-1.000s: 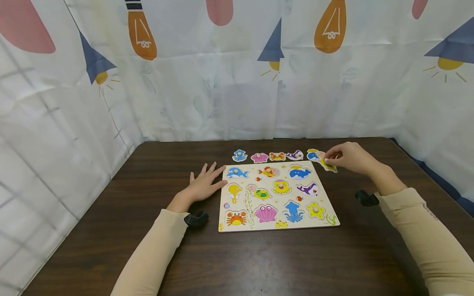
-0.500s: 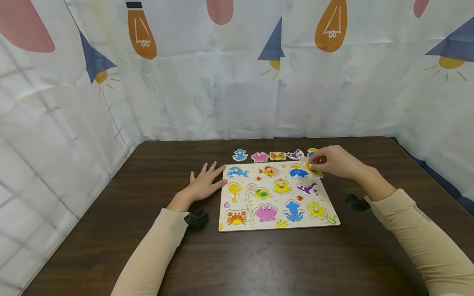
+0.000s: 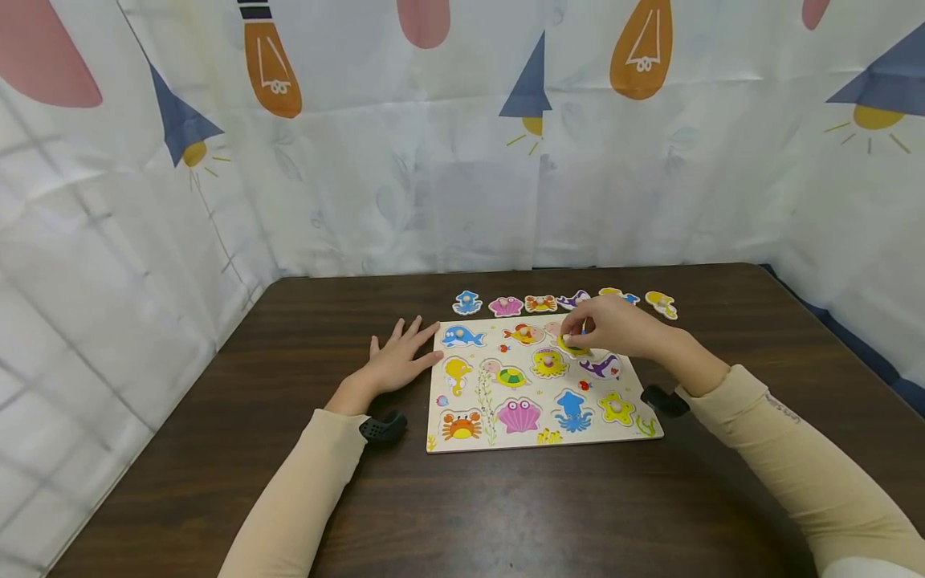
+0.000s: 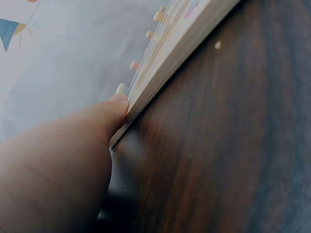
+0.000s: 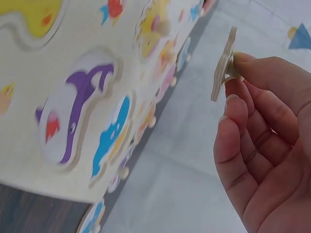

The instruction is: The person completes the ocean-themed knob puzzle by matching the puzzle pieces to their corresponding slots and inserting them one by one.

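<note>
Above the upper right of the wooden puzzle board (image 3: 549,391), my right hand (image 3: 614,325) pinches a turtle puzzle piece (image 3: 575,348) by its knob. In the right wrist view, thumb and fingers hold the piece (image 5: 224,65) edge-on, apart from the board. My left hand (image 3: 397,363) lies with spread fingers at the board's left edge, and its thumb (image 4: 117,108) touches that edge in the left wrist view. Dolphin (image 3: 462,335), fish (image 3: 523,335), octopus (image 3: 549,364) and starfish (image 3: 617,409) pieces with knobs sit in the board.
Behind the board lie loose pieces: a blue squid (image 3: 467,303), a pink shell (image 3: 505,307), a crab (image 3: 540,303), a purple whale (image 3: 573,300), a blue whale (image 3: 627,297) partly hidden, and a seahorse (image 3: 662,304). A patterned curtain (image 3: 462,209) hangs behind the dark table (image 3: 347,498).
My right hand has moved left with the turtle piece, from the table beside the board's right corner to over the board, uncovering the seahorse piece. My left hand stays put.
</note>
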